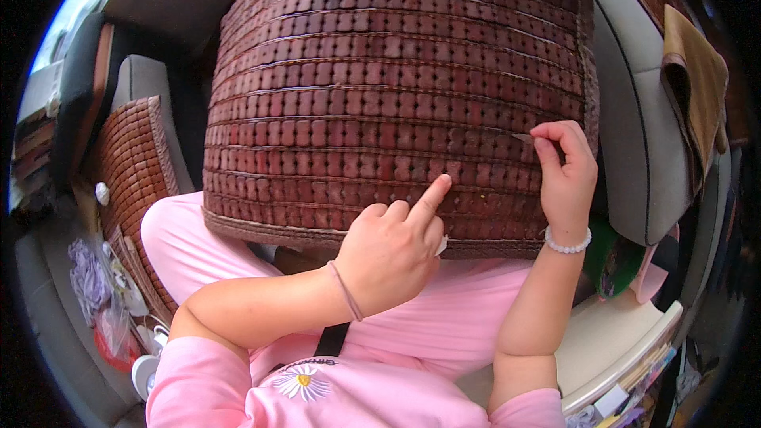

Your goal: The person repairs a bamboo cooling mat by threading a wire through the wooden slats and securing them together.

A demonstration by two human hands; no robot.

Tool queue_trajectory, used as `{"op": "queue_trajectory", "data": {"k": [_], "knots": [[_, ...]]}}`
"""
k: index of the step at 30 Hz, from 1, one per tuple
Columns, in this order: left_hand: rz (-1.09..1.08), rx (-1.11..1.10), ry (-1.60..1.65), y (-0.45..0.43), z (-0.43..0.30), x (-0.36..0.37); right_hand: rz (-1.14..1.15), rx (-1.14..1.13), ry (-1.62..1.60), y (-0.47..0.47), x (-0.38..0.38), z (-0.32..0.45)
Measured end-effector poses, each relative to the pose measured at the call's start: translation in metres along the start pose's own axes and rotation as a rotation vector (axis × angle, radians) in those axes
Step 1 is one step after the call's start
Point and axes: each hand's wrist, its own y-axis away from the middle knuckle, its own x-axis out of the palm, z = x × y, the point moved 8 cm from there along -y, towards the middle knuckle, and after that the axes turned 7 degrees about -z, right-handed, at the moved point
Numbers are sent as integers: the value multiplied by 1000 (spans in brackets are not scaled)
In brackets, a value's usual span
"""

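A brown tile mat [357, 101] with stitched rows and a cloth border lies spread out before me, its near edge over my lap. Over its near edge is my left hand [395, 249], index finger stretched towards the tiles and the other fingers curled; a small white piece [442, 245] shows beside the curled fingers, and its hold is partly hidden. Near the mat's right edge, my right hand [568, 163] pinches a small, thin, pale pointed piece [523, 137] between thumb and index finger, close above the tiles.
A grey cushion [639, 131] with brown cloth [692, 89] over it stands at the right. Below it are a green container [621, 258] and a cream tray-like surface [594, 339]. At the left lie another tile mat [134, 154] and plastic bags [116, 327].
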Motion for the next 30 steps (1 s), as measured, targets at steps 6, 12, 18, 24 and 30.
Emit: {"op": "queue_trajectory", "data": {"k": [6, 12, 18, 24, 30], "knots": [[9, -13, -52, 23, 18, -5, 9, 16, 9, -2, 7, 2], [-11, -118, -48, 47, 46, -17, 24, -43, -22, 0, 25, 21], [-128, -136, 14, 54, 80, -36, 53, -171, -133, 17, 89, 76], [-100, -93, -16, 57, 105, -44, 13, -376, 38, 24, 118, 97], [-94, -64, 29, 58, 111, -41, 36, -422, 138, 25, 127, 108]]}}
